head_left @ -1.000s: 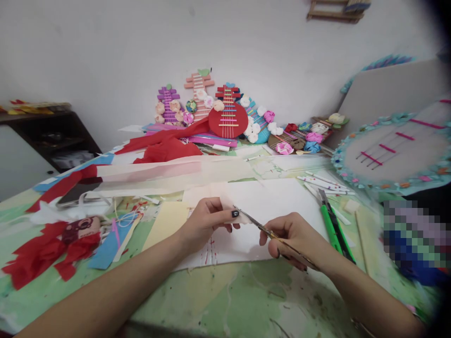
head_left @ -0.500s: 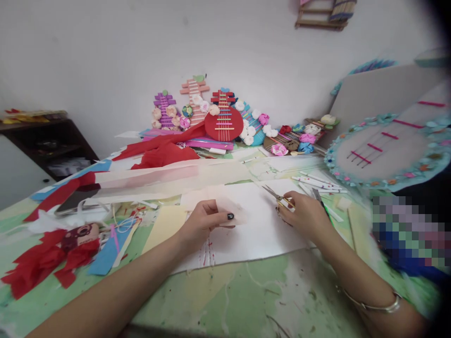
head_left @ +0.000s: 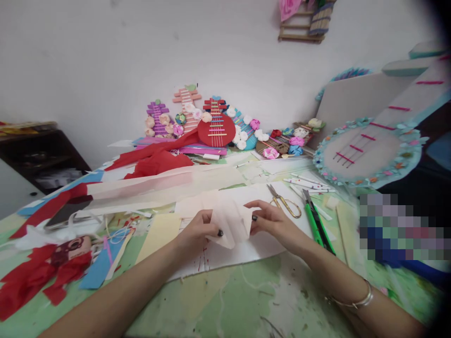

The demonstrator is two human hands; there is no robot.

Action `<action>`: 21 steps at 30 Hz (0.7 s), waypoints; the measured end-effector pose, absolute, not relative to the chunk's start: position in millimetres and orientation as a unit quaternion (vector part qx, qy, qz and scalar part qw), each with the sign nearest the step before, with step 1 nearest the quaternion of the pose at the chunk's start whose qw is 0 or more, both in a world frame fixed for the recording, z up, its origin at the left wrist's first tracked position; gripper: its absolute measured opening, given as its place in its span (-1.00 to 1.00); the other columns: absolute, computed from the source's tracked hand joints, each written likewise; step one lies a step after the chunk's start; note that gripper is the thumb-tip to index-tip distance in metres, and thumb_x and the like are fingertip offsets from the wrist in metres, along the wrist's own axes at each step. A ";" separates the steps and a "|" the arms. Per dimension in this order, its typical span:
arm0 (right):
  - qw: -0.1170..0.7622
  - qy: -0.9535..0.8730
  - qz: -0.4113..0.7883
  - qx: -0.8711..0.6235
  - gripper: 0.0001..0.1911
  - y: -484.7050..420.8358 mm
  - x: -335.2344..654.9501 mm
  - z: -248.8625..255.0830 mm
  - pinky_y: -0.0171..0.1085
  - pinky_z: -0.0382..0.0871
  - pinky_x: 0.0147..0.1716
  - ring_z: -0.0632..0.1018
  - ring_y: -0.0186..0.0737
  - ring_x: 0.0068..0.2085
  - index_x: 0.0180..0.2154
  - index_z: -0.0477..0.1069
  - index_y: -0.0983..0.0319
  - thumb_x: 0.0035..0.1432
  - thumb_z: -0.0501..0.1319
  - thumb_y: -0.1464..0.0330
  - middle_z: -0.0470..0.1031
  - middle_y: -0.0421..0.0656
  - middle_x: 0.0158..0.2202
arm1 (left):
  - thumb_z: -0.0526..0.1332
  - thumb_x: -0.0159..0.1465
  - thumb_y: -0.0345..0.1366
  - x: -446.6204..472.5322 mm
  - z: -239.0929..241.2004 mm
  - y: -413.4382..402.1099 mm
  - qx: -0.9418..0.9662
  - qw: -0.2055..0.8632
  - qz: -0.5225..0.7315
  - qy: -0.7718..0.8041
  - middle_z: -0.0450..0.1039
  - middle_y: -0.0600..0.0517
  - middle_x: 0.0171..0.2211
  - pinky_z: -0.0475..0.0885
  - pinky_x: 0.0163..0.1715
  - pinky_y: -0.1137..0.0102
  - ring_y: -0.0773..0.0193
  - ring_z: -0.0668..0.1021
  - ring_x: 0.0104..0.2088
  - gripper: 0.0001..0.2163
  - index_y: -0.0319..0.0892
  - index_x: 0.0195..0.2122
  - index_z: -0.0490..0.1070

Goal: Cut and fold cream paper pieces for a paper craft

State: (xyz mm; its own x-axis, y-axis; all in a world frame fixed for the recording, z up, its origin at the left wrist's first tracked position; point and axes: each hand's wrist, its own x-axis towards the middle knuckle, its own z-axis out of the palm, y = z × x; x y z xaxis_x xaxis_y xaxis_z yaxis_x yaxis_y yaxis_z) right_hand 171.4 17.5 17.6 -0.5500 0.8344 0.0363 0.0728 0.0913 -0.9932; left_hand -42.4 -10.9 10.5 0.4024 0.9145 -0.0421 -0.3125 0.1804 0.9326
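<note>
My left hand is closed on a thin, pale pink sheet of crepe paper, its thumb pressed on the front. At the sheet's right edge, my right hand pinches it between thumb and fingers; some fingertips are hidden behind the paper. Beneath both hands lies a white board with small red marks. Gold-handled scissors rest just beyond my right hand, blades pointing away to the left. To their right is a green utility knife.
Paper lutes with paper flowers stand against the wall. A larger flower-trimmed lute leans at right. Several white sticks lie beyond the knife. Red crepe paper, a yellow strip and a dark phone-like slab are at left.
My right hand has put the scissors down on the board and moved left to the crepe paper. The paper now spreads wider between both hands. The view has shifted slightly.
</note>
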 end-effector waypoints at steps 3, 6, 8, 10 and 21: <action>0.355 -0.557 0.697 -0.278 -0.52 7.6 158.7 17.6 -0.23 0.37 -0.27 0.50 -0.28 -0.36 0.01 0.20 0.17 -0.01 0.19 0.42 0.47 -0.18 -0.37 | 0.24 -0.18 -0.44 -42.6 8.0 -10.4 0.473 0.710 0.418 0.313 0.50 -0.03 -0.54 0.32 -0.52 0.50 0.31 0.48 -0.53 -0.79 -0.32 -0.46 0.52; 0.387 -0.488 0.726 -0.291 -0.59 6.3 157.6 21.2 -0.23 0.38 -0.29 0.49 -0.27 -0.35 -0.07 0.29 0.20 -0.03 0.21 0.39 0.46 -0.16 -0.38 | 0.23 -0.15 -0.44 -42.8 6.7 -9.7 0.475 0.710 0.402 0.330 0.50 -0.03 -0.53 0.36 -0.52 0.48 0.29 0.50 -0.51 -0.79 -0.31 -0.44 0.52; 0.398 -0.478 0.720 -0.307 -0.67 8.1 160.2 22.8 -0.23 0.40 -0.33 0.49 -0.27 -0.36 -0.15 0.36 0.25 -0.02 0.22 0.32 0.44 -0.15 -0.40 | 0.23 -0.13 -0.45 -42.7 7.1 -9.3 0.478 0.712 0.382 0.344 0.50 -0.02 -0.52 0.39 -0.53 0.47 0.28 0.51 -0.51 -0.78 -0.30 -0.40 0.52; 0.396 -0.506 0.692 -0.329 -0.68 10.5 162.9 21.9 -0.28 0.39 -0.40 0.47 -0.31 -0.41 -0.21 0.40 0.28 -0.05 0.25 0.28 0.43 -0.17 -0.42 | 0.24 -0.12 -0.44 -43.1 9.3 -9.1 0.484 0.717 0.357 0.353 0.50 -0.02 -0.50 0.42 -0.56 0.47 0.29 0.51 -0.51 -0.77 -0.29 -0.38 0.51; 0.264 -0.675 0.515 -0.459 -0.80 26.3 177.0 12.8 -0.44 0.10 -0.70 0.25 -0.47 -0.67 -0.45 0.42 0.33 -0.08 0.24 0.30 0.31 -0.29 -0.66 | 0.31 0.02 -0.27 -52.9 32.3 -9.2 0.599 0.597 0.245 0.474 0.49 0.00 -0.44 0.36 -0.63 0.55 0.33 0.53 -0.51 -0.78 -0.24 -0.33 0.41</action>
